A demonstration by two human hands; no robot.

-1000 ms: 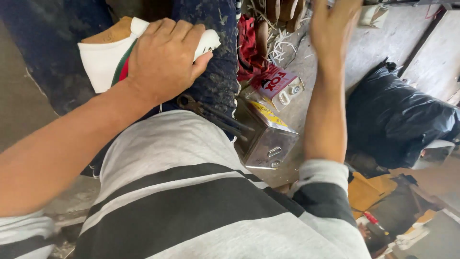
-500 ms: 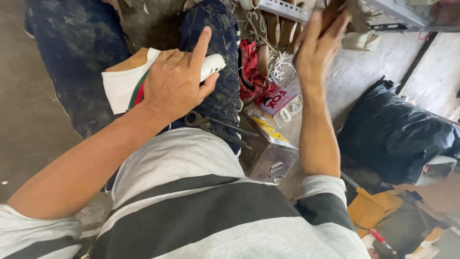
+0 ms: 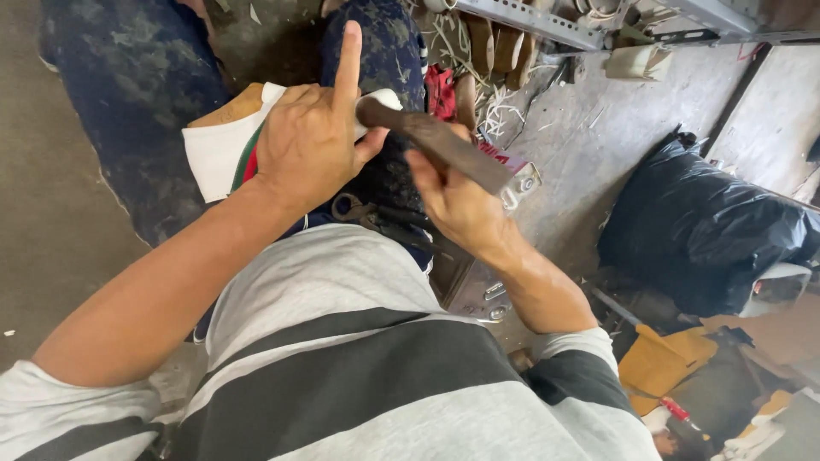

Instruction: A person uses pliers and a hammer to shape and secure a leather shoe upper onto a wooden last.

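Head view, the only one. Left hand point(image 3: 312, 145) presses down on a white shoe point(image 3: 220, 147) lying across the person's lap on the dark blue jeans point(image 3: 137, 102). It is clamped over the shoe rather than wrapped round it, index finger sticking straight up, probably to keep it clear of the tool. The thigh seems to serve as a work support, which would be why the shoe sits there and not on the floor.

Right hand point(image 3: 457, 201) is clenched round a dark wooden tool handle point(image 3: 444, 145), likely a hammer. The handle slants from a metal fitting at the right up and left toward the shoe. Its working end meets the shoe just beside the left thumb.

The shoe is white with a green and red stripe and a tan inner edge at the far side, mostly hidden under the hand.

On the right floor, a black plastic bag point(image 3: 709, 230). A metal box point(image 3: 478, 290) sits near the right knee.
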